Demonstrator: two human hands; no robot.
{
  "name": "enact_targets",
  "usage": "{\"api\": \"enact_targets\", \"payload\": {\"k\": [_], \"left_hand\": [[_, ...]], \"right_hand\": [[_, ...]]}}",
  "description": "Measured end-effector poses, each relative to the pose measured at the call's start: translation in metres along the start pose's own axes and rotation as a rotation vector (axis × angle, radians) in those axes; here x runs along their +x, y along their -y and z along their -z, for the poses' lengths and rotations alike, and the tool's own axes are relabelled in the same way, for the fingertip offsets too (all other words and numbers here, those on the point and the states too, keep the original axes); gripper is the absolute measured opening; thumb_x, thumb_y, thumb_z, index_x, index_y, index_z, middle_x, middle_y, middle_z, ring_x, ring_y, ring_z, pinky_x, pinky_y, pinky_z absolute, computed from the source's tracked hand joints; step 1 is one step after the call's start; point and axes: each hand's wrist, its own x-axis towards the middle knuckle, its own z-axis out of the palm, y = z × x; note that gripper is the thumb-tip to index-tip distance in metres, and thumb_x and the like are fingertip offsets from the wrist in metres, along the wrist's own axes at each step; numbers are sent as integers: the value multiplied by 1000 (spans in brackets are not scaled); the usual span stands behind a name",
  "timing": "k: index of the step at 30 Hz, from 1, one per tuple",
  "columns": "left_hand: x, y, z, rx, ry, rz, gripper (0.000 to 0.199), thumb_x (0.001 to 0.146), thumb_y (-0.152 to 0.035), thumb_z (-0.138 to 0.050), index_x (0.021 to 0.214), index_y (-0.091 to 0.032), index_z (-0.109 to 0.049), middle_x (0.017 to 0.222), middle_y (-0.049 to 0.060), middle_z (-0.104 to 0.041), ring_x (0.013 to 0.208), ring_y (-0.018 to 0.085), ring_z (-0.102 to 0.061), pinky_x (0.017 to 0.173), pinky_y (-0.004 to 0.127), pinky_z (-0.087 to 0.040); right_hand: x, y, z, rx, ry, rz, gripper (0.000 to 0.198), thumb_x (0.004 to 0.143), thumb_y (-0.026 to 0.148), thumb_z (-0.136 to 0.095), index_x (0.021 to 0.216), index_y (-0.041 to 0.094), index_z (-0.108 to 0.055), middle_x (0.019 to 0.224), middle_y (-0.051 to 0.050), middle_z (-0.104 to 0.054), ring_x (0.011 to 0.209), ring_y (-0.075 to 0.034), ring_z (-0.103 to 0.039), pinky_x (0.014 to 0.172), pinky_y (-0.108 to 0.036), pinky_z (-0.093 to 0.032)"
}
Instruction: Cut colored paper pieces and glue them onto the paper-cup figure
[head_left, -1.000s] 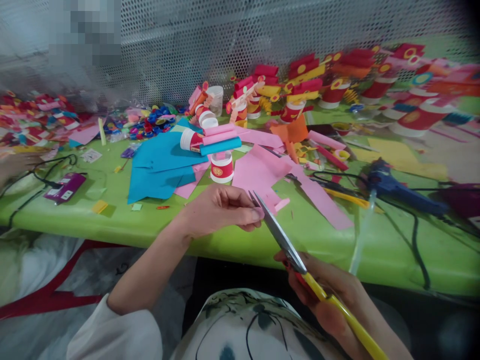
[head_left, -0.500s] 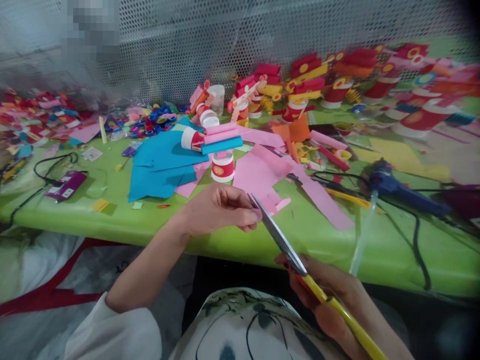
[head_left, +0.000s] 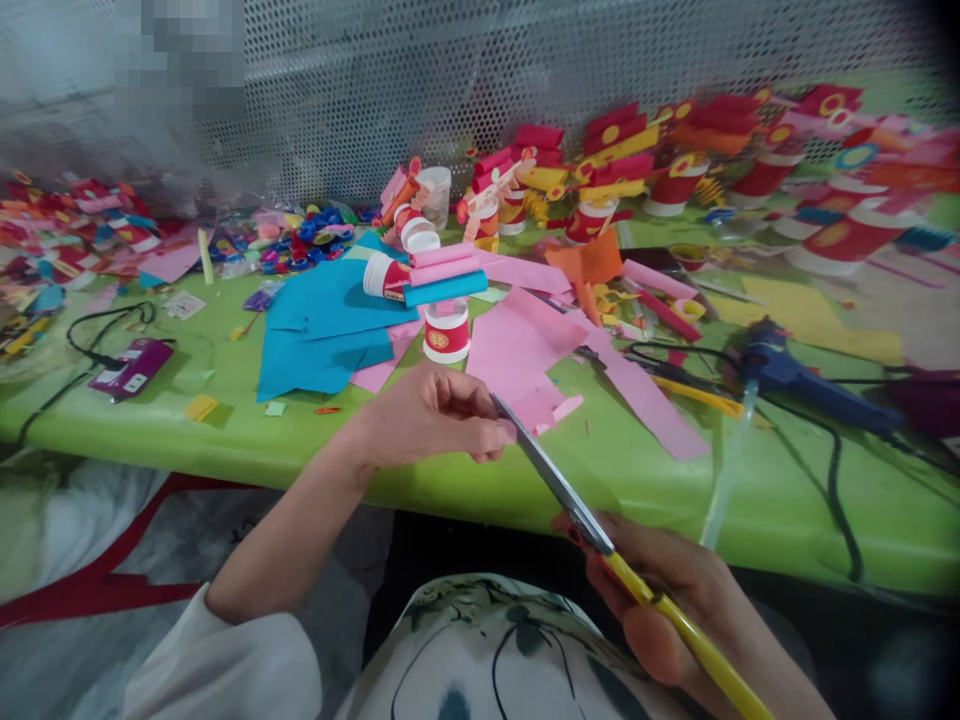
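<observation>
My left hand [head_left: 431, 415] is closed in a pinch just above the front edge of the table. A small scrap of pink paper sits at its fingertips, mostly covered by the thumb. My right hand [head_left: 671, 590] grips scissors [head_left: 553, 478] with long metal blades and a yellow and red handle. The blades point up and left, their tips at the left fingertips, and look closed together. Beyond my hands lie a sheet of pink paper [head_left: 510, 340] and a small red and white paper cup [head_left: 447, 335]. Pink and blue paper rolls [head_left: 446, 285] rest behind this cup beside another cup.
Blue paper sheets [head_left: 322, 330] lie to the left, near a purple device [head_left: 133, 370] with a cord. A blue glue gun [head_left: 802, 375] and its cable occupy the right. Several finished cup-and-paper models [head_left: 592, 215] line the back, before a perforated metal screen [head_left: 420, 90].
The scissor blades have come together from slightly apart at the pink paper scrap. My left hand has shifted very slightly left.
</observation>
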Motion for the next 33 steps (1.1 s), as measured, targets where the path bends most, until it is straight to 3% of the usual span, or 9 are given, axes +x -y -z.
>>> {"api": "enact_targets", "payload": {"k": [3, 6, 9, 13, 16, 20, 24, 29, 33], "left_hand": [[-1, 2, 2, 6, -36, 15, 16, 80, -28, -89, 76, -15, -80, 71, 4, -78, 63, 11, -69, 64, 21, -57], [-2, 7, 7, -4, -85, 47, 20, 83, -36, -89, 87, -16, -85, 85, 7, -83, 69, 13, -73, 71, 24, -62], [-2, 17, 14, -7, -134, 84, 26, 85, -41, -87, 96, -17, -87, 91, 9, -85, 75, 14, -75, 74, 26, -64], [-4, 33, 28, 11, -231, 104, 30, 86, -44, -86, 98, -17, -86, 91, 9, -84, 75, 14, -74, 73, 25, -64], [-11, 42, 42, 134, -307, 106, 33, 89, -48, -82, 98, -16, -84, 84, 6, -79, 68, 12, -70, 63, 22, -58], [-20, 45, 54, 395, -402, 72, 37, 92, -53, -77, 89, -16, -80, 77, 3, -72, 59, 10, -55, 51, 23, -39], [-16, 43, 51, 669, -344, -25, 35, 100, -49, -66, 90, -17, -77, 83, 3, -73, 67, 13, -54, 59, 27, -37], [4, 40, 39, 911, -214, -94, 32, 106, -43, -58, 91, -18, -73, 92, 6, -76, 80, 19, -64, 68, 31, -39], [15, 36, 38, 1137, -178, -96, 30, 106, -39, -60, 87, -18, -71, 93, 8, -76, 82, 22, -67, 70, 34, -40]], "right_hand": [[-1, -4, 4, 47, 45, -40, 93, 61, 102, -66, 117, 29, -83, 60, 2, -58, 50, -19, -49, 43, -29, -41], [-1, 8, 5, 11, 16, -65, 77, 75, 86, -76, 131, 33, -75, 69, 2, -64, 56, -21, -57, 51, -31, -51], [-1, 21, -2, -3, -185, -145, 61, 82, 70, -81, 131, 36, -68, 84, -1, -73, 71, -24, -69, 59, -31, -59], [1, 24, -8, -9, -343, -214, 57, 82, 69, -80, 124, 34, -64, 99, -4, -78, 88, -26, -76, 74, -30, -64], [6, 15, -1, -81, -327, -147, 50, 85, 61, -80, 122, 31, -65, 104, -6, -81, 93, -25, -80, 82, -29, -67], [13, 5, 12, -321, -337, -45, 50, 84, 53, -79, 124, 29, -64, 109, -10, -83, 93, -27, -83, 79, -31, -69], [21, 8, 12, -563, -380, 13, 49, 91, 53, -67, 133, 28, -61, 109, -11, -83, 84, -30, -84, 63, -36, -68], [32, 13, 7, -780, -392, -10, 45, 90, 50, -66, 132, 33, -63, 98, -4, -81, 78, -33, -83, 59, -41, -63], [36, 14, 6, -896, -443, 31, 45, 91, 48, -64, 133, 29, -65, 98, -8, -83, 75, -36, -82, 56, -44, -61]]}}
